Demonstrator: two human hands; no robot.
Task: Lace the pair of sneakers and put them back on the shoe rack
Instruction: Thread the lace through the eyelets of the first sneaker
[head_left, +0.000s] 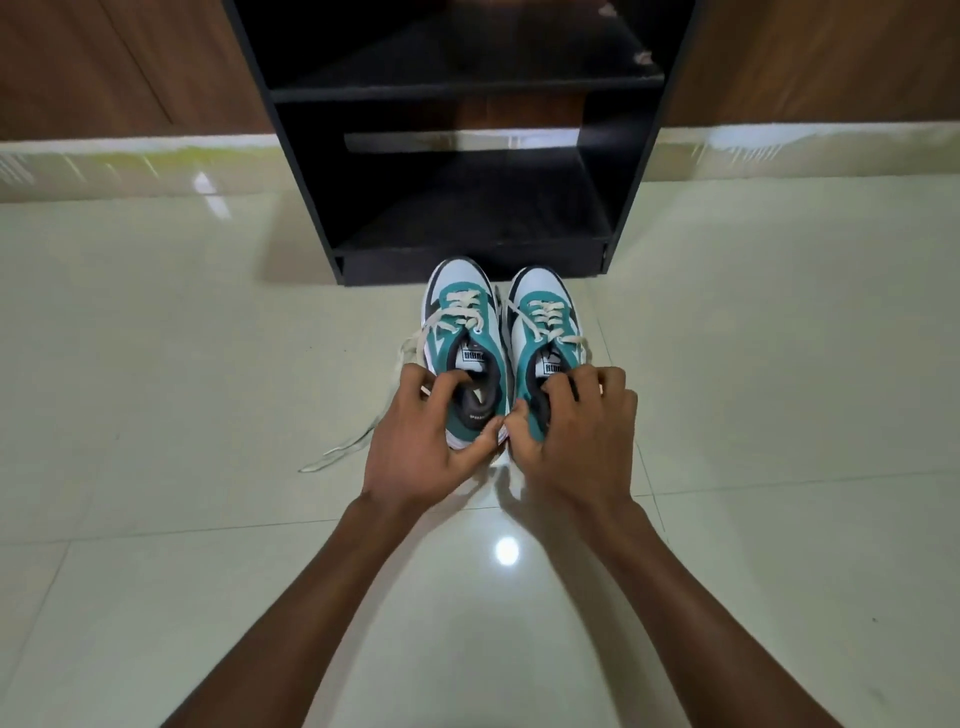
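Observation:
Two white, teal and black sneakers stand side by side on the floor, toes pointing at the black shoe rack (467, 171). My left hand (421, 441) grips the heel of the left sneaker (460, 312), fingers hooked inside its collar. My right hand (576, 431) grips the heel of the right sneaker (543, 317) the same way. Cream laces cross both tongues. A loose lace end (343, 449) from the left sneaker trails across the floor to the left.
The rack's bottom shelf (467, 228) is open and bare, just beyond the toes, with another shelf (467, 88) above. Glossy pale floor tiles (182, 364) spread on all sides. A brown wooden wall with a pale skirting runs behind the rack.

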